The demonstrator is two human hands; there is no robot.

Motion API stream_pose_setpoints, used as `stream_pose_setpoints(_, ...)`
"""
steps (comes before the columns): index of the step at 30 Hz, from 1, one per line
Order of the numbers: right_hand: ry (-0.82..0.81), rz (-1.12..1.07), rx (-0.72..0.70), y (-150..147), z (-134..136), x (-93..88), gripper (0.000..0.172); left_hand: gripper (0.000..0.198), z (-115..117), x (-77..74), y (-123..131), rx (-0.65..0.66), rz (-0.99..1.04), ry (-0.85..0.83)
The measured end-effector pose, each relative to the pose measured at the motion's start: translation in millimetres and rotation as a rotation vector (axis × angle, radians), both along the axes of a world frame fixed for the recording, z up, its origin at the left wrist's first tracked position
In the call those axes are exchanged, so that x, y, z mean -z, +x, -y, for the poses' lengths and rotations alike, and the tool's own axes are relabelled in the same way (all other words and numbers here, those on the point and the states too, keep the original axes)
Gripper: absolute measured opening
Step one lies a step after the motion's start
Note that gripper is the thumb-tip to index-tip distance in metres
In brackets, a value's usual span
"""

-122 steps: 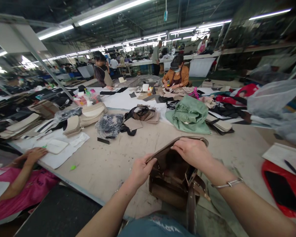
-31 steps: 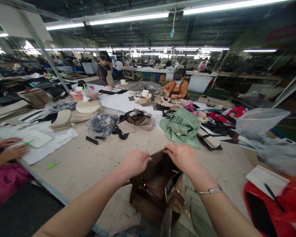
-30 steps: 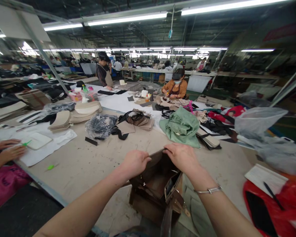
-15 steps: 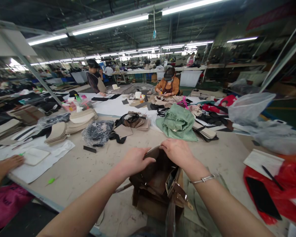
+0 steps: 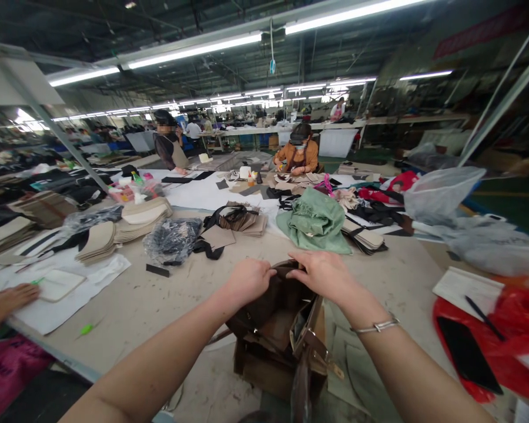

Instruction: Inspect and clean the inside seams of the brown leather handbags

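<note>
A brown handbag (image 5: 268,338) stands on the worktable in front of me, its mouth gaping toward me. My left hand (image 5: 252,281) pinches the far rim on its left side, thumb and fingers pressed together over the edge. Close by on the same rim, my right hand (image 5: 320,273) grips with its thumb inside and its fingers over the outside. A strap with a metal clasp (image 5: 335,367) hangs at the bag's right side. The lower part of the bag lies in shadow.
A green cloth bundle (image 5: 315,220) lies beyond the bag, beside stacked brown pieces (image 5: 247,223) and a plastic-wrapped bundle (image 5: 171,238). At right, a black phone (image 5: 467,352) rests on red plastic. A co-worker's hand (image 5: 15,299) is at far left; other people work across the table.
My left hand's thumb has closed against the rim, and my right hand has shifted slightly along it. The view has turned a little; the bag stays in place.
</note>
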State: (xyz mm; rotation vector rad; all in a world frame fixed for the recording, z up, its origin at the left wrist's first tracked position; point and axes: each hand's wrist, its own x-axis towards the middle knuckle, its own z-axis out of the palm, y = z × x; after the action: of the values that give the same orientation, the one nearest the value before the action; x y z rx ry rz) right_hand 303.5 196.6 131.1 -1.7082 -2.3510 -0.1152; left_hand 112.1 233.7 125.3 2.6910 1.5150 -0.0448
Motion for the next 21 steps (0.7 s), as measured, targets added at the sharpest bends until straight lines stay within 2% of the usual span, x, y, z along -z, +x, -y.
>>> stream_pose_setpoints(6,0.013,0.059,0.056,5.6,2.8,-3.2,0.019,0.04,0.5,-0.1,1.5,-0.011,0.03,-0.01)
stream_pose_setpoints(21,0.02,0.068,0.136,-3.1,-4.7,1.2,0.028,0.041,4.3,1.8,-0.1,0.036,0.019,-0.02)
